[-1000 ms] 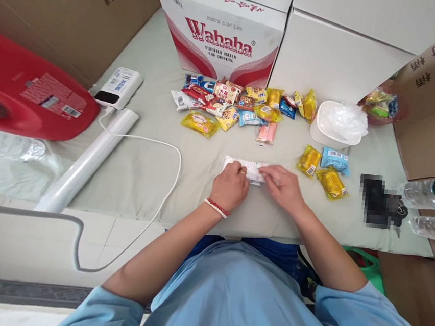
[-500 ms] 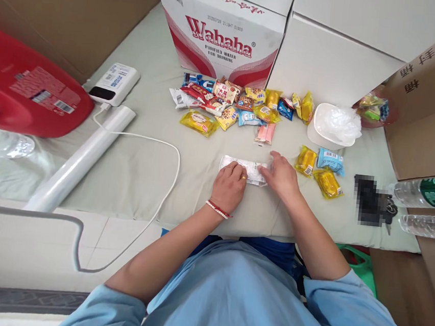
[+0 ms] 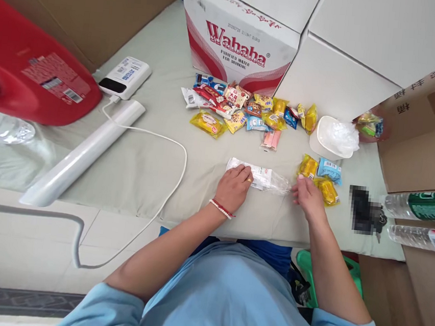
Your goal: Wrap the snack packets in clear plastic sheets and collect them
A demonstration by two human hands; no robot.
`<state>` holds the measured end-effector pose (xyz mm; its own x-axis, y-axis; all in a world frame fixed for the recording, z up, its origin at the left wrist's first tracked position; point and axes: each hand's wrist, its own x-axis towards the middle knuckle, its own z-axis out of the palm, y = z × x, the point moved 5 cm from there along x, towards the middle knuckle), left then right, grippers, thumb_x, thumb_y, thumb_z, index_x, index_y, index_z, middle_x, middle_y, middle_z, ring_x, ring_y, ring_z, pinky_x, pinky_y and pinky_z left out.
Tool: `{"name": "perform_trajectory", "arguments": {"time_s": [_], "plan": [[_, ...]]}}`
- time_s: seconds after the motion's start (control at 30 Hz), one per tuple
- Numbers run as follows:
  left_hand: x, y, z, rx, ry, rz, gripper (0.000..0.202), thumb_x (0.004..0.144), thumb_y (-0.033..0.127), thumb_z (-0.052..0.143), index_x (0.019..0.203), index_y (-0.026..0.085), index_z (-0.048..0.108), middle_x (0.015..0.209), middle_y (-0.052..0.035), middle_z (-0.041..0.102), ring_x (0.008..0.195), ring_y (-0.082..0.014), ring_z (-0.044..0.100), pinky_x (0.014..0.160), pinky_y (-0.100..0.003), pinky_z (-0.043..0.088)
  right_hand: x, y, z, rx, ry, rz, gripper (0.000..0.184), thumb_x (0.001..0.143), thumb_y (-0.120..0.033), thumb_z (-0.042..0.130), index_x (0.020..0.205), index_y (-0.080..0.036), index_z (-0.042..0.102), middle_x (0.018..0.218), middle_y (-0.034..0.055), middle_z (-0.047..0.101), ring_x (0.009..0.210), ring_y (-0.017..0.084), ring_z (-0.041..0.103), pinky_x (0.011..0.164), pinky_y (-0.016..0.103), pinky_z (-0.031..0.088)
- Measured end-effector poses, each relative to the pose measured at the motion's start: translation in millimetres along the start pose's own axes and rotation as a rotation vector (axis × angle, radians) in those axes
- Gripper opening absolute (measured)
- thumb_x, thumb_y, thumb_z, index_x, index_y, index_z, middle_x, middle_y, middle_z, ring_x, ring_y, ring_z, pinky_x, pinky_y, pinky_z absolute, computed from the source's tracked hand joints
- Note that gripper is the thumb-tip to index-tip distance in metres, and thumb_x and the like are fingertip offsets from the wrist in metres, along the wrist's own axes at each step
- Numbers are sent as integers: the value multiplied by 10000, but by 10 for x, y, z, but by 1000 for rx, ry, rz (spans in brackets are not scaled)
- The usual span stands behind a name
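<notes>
Rightward went the right hand (image 3: 308, 195), clear film (image 3: 279, 182) stretching toward it from the white packet (image 3: 263, 176) on the sheet (image 3: 201, 197) beneath the left hand's (image 3: 234, 187) close-pressed fingers, an unfurling step that called for steady pinning, though I couldn't tell whether either hand pinched.

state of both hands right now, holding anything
Left hand: on the plastic packet, grip unclear.
Right hand: partly curled near its clear end, hold cannot be told.
</notes>
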<state>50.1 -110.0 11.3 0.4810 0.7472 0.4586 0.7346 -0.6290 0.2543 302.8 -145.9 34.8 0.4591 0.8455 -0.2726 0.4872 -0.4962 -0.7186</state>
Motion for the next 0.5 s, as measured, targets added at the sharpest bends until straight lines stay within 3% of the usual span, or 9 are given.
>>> {"name": "perform_trajectory", "arguments": {"time_s": [0.1,0.2,0.27,0.37,0.5], "plan": [[-18,1,8,-10,-32,-37,323,1042,155,491,1280,173,708,1340,-119,737,1307,-259,646,1033,-396,536,58,-186,179,-225,-114,-99,449,871,-626,640,1027,-210,703,835,81,708,734,232,647,643,327,479],[-56,39,9,6,-85,-39,393,1046,161,460,1389,151,653,1408,-149,701,1360,-272,622,1089,-417,512,59,-297,287,-341,-184,-241,268,830,-464,658,884,-202,680,782,45,665,757,213,614,701,310,441],[-82,69,6,20,-128,-24,423,1038,146,447,1418,125,631,1465,-173,660,1405,-288,589,1132,-444,487,45,-354,268,-313,-168,-293,229,851,-433,600,817,-208,632,782,36,650,759,204,602,715,303,436],[-105,94,-3,22,-169,-22,453,1029,136,434,1447,97,606,1511,-206,614,1455,-309,546,1169,-485,465,25,-514,232,-273,-137,-281,205,899,-424,561,882,-224,602,753,17,657,678,190,594,677,296,418],[-98,131,9,4,-177,-21,465,1014,113,428,1446,70,596,1518,-229,600,1458,-336,542,1164,-518,483,-4,-1030,430,-413,-73,-443,99,906,-309,578,915,-228,635,757,34,690,706,208,605,675,302,384]]}}
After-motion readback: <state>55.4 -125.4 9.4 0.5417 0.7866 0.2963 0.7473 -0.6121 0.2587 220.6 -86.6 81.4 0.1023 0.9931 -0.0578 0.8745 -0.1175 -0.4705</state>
